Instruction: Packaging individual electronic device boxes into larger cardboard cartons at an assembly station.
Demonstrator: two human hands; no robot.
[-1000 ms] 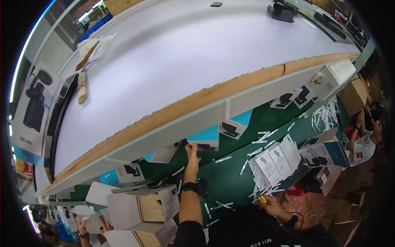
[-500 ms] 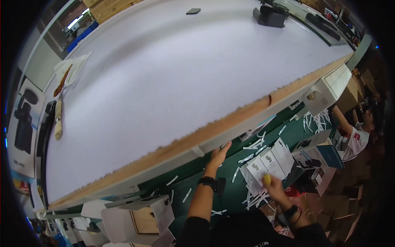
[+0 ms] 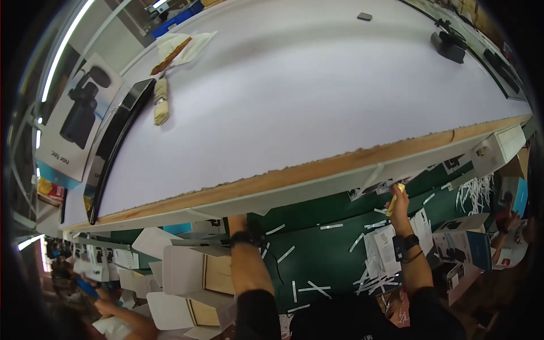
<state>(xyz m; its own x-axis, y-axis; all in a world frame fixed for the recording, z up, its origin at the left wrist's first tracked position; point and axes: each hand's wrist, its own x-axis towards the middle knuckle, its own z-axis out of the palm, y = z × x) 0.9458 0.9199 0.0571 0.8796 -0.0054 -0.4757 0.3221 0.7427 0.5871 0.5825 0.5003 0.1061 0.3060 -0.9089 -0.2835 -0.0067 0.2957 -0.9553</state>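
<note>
My left hand [image 3: 237, 221] reaches under the overhanging white shelf [image 3: 294, 107], and its fingers are hidden behind the shelf's front edge. My right hand [image 3: 400, 205] is closed around a slim yellow object [image 3: 395, 199], whose exact kind I cannot make out. It is just below the shelf edge, close to some printed cards or boxes partly hidden there. Near my right forearm lies a stack of white printed sheets or flat packs [image 3: 381, 252] on the green work surface [image 3: 309, 255]. White strips [image 3: 331, 226] are scattered over that surface.
Open white cartons [image 3: 184, 269] stand at the lower left; an open printed box [image 3: 462, 243] is at the right. The shelf carries a bristly brush-like thing [image 3: 161, 105], a black stand [image 3: 447, 45] and a product box [image 3: 79, 122]. Other people work at the left [image 3: 122, 314] and right [image 3: 513, 241].
My view has shifted. My right hand has moved from the white stack up to the shelf edge with the yellow object. My left hand has moved left, over toward the cartons and under the shelf.
</note>
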